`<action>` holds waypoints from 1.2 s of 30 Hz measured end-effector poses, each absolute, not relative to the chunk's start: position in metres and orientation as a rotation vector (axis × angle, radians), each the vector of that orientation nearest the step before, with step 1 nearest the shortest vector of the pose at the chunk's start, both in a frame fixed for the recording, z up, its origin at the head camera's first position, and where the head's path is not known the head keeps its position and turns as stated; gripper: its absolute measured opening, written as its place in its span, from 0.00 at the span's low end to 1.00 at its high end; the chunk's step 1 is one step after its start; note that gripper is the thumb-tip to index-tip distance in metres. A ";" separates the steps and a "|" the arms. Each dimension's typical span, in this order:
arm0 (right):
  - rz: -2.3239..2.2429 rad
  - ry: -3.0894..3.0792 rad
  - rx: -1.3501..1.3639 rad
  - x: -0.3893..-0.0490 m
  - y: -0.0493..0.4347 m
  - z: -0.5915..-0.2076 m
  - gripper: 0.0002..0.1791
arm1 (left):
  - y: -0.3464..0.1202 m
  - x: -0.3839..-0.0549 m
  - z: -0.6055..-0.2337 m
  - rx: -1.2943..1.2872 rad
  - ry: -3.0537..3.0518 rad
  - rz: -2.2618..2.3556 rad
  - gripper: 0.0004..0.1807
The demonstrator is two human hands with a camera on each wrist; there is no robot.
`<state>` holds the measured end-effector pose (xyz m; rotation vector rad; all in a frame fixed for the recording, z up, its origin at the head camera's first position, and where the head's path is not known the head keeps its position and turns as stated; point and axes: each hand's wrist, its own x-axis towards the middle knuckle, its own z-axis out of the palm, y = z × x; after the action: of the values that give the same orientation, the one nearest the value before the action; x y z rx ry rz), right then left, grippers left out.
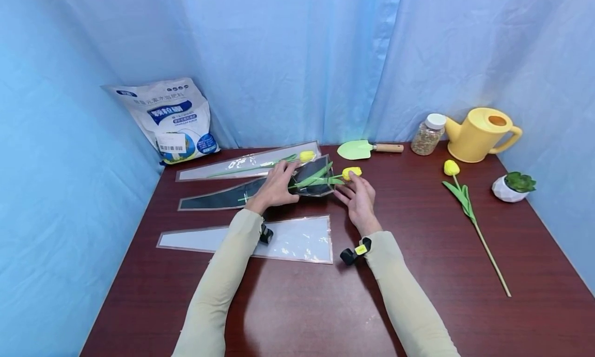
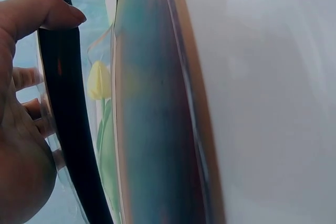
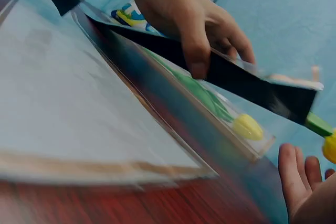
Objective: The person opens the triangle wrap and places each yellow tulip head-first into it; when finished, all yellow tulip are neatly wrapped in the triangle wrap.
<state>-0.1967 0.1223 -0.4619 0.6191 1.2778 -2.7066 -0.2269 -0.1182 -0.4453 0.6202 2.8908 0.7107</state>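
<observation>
My left hand (image 1: pixel 277 185) grips a black flower sleeve (image 2: pixel 71 114), thumb on its near face and fingers behind. The sleeve's wide end tilts up off the table. A yellow tulip (image 1: pixel 351 173) runs along the sleeve, its bloom past the wide end and its green leaves at the opening. My right hand (image 1: pixel 360 199) is at that end, a digit overlapping the bloom in the head view. Its fingers (image 3: pixel 290 171) extend beneath the bloom in the right wrist view. Behind lies a pale sleeve (image 1: pixel 186 175) with another yellow tulip (image 1: pixel 307 156) in it.
Nearer me a white sleeve (image 1: pixel 297 238) lies flat. A single tulip (image 1: pixel 466 204) lies at the right, near a potted succulent (image 1: pixel 513 186). Along the back stand a fertilizer bag (image 1: pixel 169 120), a green trowel (image 1: pixel 355 150), a jar (image 1: pixel 428 135) and a yellow watering can (image 1: pixel 479 135).
</observation>
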 end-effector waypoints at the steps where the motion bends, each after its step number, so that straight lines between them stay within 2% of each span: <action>1: -2.719 1.296 0.626 -0.197 0.125 -0.461 0.05 | -0.118 -0.227 -0.445 0.621 2.889 0.711 0.51; 10: -2.684 1.551 0.596 -0.199 0.138 -0.454 0.04 | -0.119 -0.227 -0.445 0.608 2.892 0.672 0.51; 24: -2.637 1.649 0.528 -0.196 0.125 -0.449 0.04 | -0.116 -0.228 -0.445 0.591 2.884 0.667 0.52; 36: -2.558 1.708 0.543 -0.197 0.117 -0.452 0.01 | -0.110 -0.226 -0.440 0.587 2.882 0.716 0.49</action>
<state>-0.1967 0.1166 -0.4520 0.5430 1.7080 -2.5580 -0.2258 -0.1100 -0.4404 0.5873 2.8823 0.7163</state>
